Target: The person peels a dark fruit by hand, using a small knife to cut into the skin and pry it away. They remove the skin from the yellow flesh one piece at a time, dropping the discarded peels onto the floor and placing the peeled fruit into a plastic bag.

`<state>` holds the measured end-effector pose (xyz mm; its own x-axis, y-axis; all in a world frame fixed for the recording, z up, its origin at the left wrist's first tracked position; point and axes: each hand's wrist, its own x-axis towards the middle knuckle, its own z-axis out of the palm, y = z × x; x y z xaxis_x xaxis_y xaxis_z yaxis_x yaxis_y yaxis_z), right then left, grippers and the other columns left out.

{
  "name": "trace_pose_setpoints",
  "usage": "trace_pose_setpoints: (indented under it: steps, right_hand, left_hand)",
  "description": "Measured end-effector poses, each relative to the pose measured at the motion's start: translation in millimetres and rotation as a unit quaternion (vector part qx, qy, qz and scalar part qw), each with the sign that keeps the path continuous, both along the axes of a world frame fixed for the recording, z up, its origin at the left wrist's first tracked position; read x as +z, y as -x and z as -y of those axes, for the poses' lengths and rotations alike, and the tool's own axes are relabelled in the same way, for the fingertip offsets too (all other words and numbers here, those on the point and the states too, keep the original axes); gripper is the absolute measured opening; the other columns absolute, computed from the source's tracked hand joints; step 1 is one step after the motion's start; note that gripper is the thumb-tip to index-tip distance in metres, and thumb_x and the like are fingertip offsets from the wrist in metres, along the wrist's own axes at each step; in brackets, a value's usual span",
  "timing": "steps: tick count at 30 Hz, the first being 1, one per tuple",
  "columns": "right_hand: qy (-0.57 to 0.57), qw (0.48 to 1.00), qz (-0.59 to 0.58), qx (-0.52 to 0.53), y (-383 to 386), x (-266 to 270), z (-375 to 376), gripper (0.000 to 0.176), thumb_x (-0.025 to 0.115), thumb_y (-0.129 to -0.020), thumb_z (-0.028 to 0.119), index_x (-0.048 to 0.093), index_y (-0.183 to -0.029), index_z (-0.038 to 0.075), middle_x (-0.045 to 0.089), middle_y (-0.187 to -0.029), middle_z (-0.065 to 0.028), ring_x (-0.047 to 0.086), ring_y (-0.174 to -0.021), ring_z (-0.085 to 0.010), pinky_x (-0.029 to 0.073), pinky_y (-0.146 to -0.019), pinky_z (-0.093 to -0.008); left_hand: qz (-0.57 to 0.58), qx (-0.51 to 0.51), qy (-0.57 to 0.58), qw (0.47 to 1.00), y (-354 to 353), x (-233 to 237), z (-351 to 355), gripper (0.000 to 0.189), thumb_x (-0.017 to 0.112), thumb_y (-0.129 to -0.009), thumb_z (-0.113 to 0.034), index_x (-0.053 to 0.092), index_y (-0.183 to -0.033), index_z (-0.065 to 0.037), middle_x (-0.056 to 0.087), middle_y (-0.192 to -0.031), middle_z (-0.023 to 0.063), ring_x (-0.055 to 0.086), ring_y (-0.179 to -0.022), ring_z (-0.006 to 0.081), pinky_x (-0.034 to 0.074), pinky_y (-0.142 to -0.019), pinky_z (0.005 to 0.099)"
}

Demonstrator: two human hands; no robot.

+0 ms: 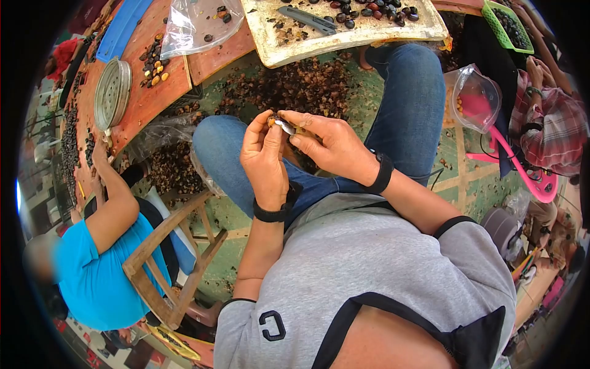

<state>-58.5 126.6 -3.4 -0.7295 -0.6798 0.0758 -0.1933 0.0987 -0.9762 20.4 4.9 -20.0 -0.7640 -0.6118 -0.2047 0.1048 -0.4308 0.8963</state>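
Above my lap, my left hand (265,161) is closed around a small dark nut (273,120), pinched between thumb and fingertips. My right hand (337,146) grips a small knife, whose shiny blade (285,126) touches the nut. Most of the knife's handle is hidden by my fingers. Beyond my hands stands a worn cream tray (270,52) with dark, glossy nuts (378,9) and shell bits. A grey utility knife (307,20) lies in it.
Shell scraps (295,86) cover the floor between my knees. On the red table (147,101) at left are a metal strainer (112,93), a plastic bag (200,31) and loose nuts. A person in blue (110,270) sits by a wooden chair (175,261). A pink stool (541,184) stands right.
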Motion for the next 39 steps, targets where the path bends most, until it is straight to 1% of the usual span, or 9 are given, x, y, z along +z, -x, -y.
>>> trace_pose_setpoints:
  steps: [11, 16, 22, 26, 28, 31, 34, 35, 39]
  right_hand:
    - [0.032, 0.998, -0.007, -0.050, -7.9, -7.8, 6.3, 0.039, 0.057, -0.091, 0.016, 0.057, -0.127, 0.002, 0.067, -0.100, -0.0192, 0.067, -0.083, -0.0281, 0.052, -0.071, -0.0346]
    - [0.070, 0.977, 0.199, -0.029, -12.9, -9.5, 9.8, 0.038, 0.053, -0.095, 0.014, 0.054, -0.130, -0.001, 0.067, -0.095, -0.0083, 0.058, -0.074, -0.0086, 0.048, -0.065, -0.0236]
    - [0.071, 0.906, 0.418, 0.015, -9.6, -1.6, 9.0, 0.037, 0.053, -0.096, 0.014, 0.055, -0.129, -0.001, 0.066, -0.105, -0.0075, 0.058, -0.084, -0.0081, 0.048, -0.073, -0.0225]
    - [0.071, 0.966, 0.248, 0.007, -11.9, -27.5, 10.8, 0.037, 0.050, -0.098, 0.012, 0.052, -0.133, 0.000, 0.065, -0.102, -0.0045, 0.057, -0.083, -0.0077, 0.049, -0.072, -0.0218]
    - [0.052, 0.997, 0.030, -0.051, -2.0, -34.2, 10.8, 0.035, 0.054, -0.095, 0.016, 0.057, -0.125, -0.002, 0.065, -0.117, -0.0153, 0.063, -0.097, -0.0166, 0.049, -0.083, -0.0279]
    - [0.014, 0.930, 0.339, -0.137, 34.8, -36.9, -5.7, 0.042, 0.054, -0.094, 0.018, 0.052, -0.130, -0.003, 0.066, -0.113, -0.0156, 0.063, -0.094, -0.0170, 0.050, -0.082, -0.0300]
    - [0.023, 0.967, 0.250, -0.049, 26.8, -21.3, -8.7, 0.046, 0.056, -0.093, 0.020, 0.049, -0.132, -0.003, 0.068, -0.101, -0.0111, 0.063, -0.084, -0.0153, 0.050, -0.073, -0.0296]
    - [0.025, 0.992, 0.124, 0.000, 20.5, -18.6, -8.0, 0.047, 0.057, -0.093, 0.021, 0.050, -0.133, -0.002, 0.067, -0.086, -0.0076, 0.061, -0.073, -0.0131, 0.049, -0.064, -0.0287]
    - [-0.069, 0.989, 0.100, 0.089, 11.6, 12.0, -9.0, 0.045, 0.057, -0.091, 0.018, 0.052, -0.132, 0.002, 0.068, -0.082, -0.0137, 0.066, -0.072, -0.0187, 0.051, -0.066, -0.0330]
  left_hand:
    - [0.035, 0.016, 0.109, 0.993, 5.0, 1.2, -4.4, 0.026, 0.057, -0.094, -0.003, 0.057, -0.119, 0.003, 0.062, -0.105, 0.0067, 0.059, -0.092, 0.0104, 0.050, -0.082, 0.0231]
    - [0.055, 0.030, 0.208, 0.976, 4.7, 1.3, -4.8, 0.025, 0.058, -0.094, -0.002, 0.059, -0.118, 0.004, 0.064, -0.105, 0.0070, 0.060, -0.094, 0.0105, 0.049, -0.082, 0.0227]
    - [0.054, 0.000, 0.220, 0.974, -2.4, -7.3, 7.3, 0.025, 0.056, -0.094, -0.001, 0.059, -0.118, 0.004, 0.063, -0.107, 0.0072, 0.060, -0.096, 0.0111, 0.049, -0.084, 0.0236]
    - [0.057, -0.040, 0.212, 0.975, -7.0, -9.1, 16.2, 0.025, 0.055, -0.095, -0.002, 0.058, -0.119, 0.004, 0.063, -0.107, 0.0077, 0.061, -0.095, 0.0124, 0.050, -0.085, 0.0252]
    - [0.046, -0.058, 0.179, 0.981, -10.6, -5.2, 12.4, 0.024, 0.054, -0.095, -0.002, 0.058, -0.119, 0.004, 0.063, -0.106, 0.0083, 0.061, -0.095, 0.0137, 0.051, -0.086, 0.0263]
    - [0.008, -0.088, 0.127, 0.988, -12.7, 1.4, 6.0, 0.028, 0.055, -0.095, -0.004, 0.055, -0.123, 0.001, 0.063, -0.108, 0.0082, 0.062, -0.095, 0.0141, 0.051, -0.085, 0.0258]
    - [-0.011, -0.058, 0.031, 0.998, -7.8, -2.0, 12.9, 0.032, 0.055, -0.095, -0.002, 0.052, -0.126, 0.000, 0.060, -0.112, 0.0090, 0.060, -0.100, 0.0148, 0.052, -0.088, 0.0288]
    - [-0.011, -0.054, 0.033, 0.998, -9.2, -4.5, 16.4, 0.032, 0.055, -0.095, -0.002, 0.052, -0.126, 0.000, 0.060, -0.112, 0.0090, 0.060, -0.100, 0.0148, 0.052, -0.088, 0.0288]
    - [0.011, -0.076, 0.063, 0.995, -12.2, -9.2, 19.9, 0.027, 0.057, -0.094, -0.003, 0.055, -0.121, -0.001, 0.062, -0.110, 0.0073, 0.061, -0.099, 0.0134, 0.053, -0.087, 0.0273]
